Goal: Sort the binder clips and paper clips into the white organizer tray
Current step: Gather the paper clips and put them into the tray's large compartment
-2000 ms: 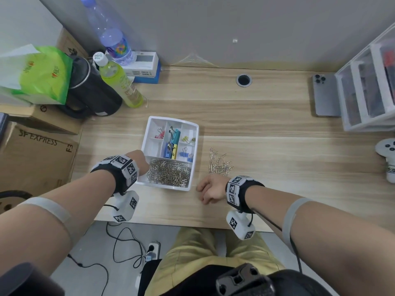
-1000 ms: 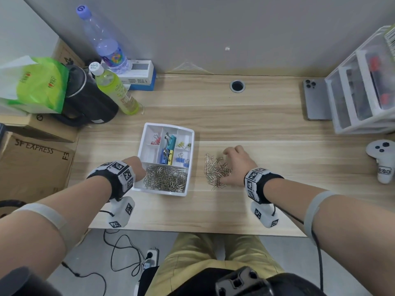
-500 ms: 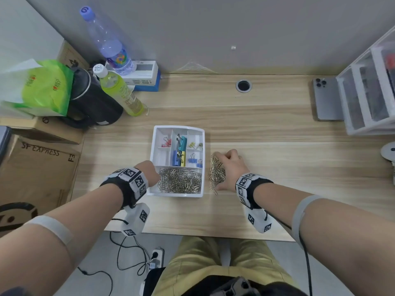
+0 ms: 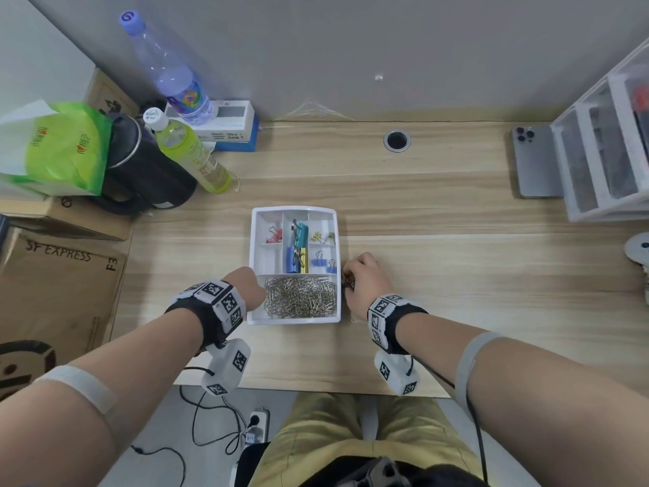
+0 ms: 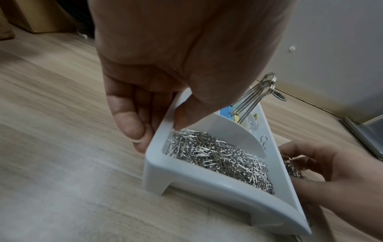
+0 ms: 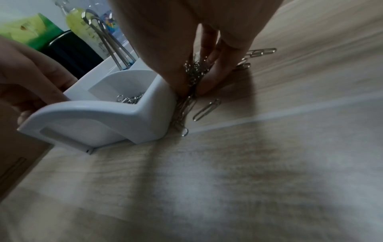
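The white organizer tray (image 4: 294, 320) stands mid-table. Silver paper clips (image 4: 300, 297) fill its front compartment, and coloured binder clips (image 4: 296, 247) sit in the rear ones. My left hand (image 4: 251, 282) grips the tray's left wall (image 5: 163, 124), thumb inside and fingers outside. My right hand (image 4: 361, 279) is pressed up to the tray's right wall, thumb and fingers pinching a bunch of paper clips (image 6: 194, 72) on the table. A few loose paper clips (image 6: 207, 108) lie beside that hand.
Left of the tray stand a green bottle (image 4: 189, 152), a clear bottle (image 4: 168, 72), a black jug (image 4: 147, 170), a green bag (image 4: 59, 145) and cardboard boxes (image 4: 52, 275). A phone (image 4: 533, 163), a drawer unit (image 4: 604, 145) and a white controller (image 4: 639, 247) are at the right.
My right hand went from the front edge to the loose paper clip pile, then swept it left against the tray's right wall. My left hand stayed on the tray.
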`<state>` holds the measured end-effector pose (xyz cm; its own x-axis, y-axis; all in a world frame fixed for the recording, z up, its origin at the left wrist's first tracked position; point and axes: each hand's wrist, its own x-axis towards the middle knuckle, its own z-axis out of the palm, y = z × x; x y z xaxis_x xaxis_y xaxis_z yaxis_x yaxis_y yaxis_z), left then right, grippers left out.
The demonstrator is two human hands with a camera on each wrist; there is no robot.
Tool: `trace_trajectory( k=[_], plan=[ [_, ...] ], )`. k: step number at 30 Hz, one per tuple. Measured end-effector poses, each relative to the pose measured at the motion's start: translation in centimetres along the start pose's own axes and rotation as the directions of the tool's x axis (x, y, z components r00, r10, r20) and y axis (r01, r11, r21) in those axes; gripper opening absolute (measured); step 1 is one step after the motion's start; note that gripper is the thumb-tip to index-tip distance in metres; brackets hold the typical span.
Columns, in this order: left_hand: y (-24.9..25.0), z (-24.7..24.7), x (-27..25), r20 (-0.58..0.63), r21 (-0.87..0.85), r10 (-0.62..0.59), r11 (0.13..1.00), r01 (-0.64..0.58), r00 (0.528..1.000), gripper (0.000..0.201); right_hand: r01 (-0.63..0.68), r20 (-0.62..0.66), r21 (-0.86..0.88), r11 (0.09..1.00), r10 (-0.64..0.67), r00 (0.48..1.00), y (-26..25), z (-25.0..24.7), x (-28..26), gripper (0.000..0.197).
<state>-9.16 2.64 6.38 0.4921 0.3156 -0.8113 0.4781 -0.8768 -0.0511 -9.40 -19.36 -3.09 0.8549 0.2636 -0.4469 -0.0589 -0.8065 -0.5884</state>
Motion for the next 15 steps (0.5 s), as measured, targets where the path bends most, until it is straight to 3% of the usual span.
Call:
trace_trajectory(
  k=[15],
  plan=[
    [0.2, -0.1, -0.1, -0.004, -0.064, -0.026, 0.998, 0.025, 1.000, 0.028, -0.073, -0.023, 0.077, 0.994, 0.075, 0.997, 2.0, -2.8, -0.2, 0.020]
  ],
)
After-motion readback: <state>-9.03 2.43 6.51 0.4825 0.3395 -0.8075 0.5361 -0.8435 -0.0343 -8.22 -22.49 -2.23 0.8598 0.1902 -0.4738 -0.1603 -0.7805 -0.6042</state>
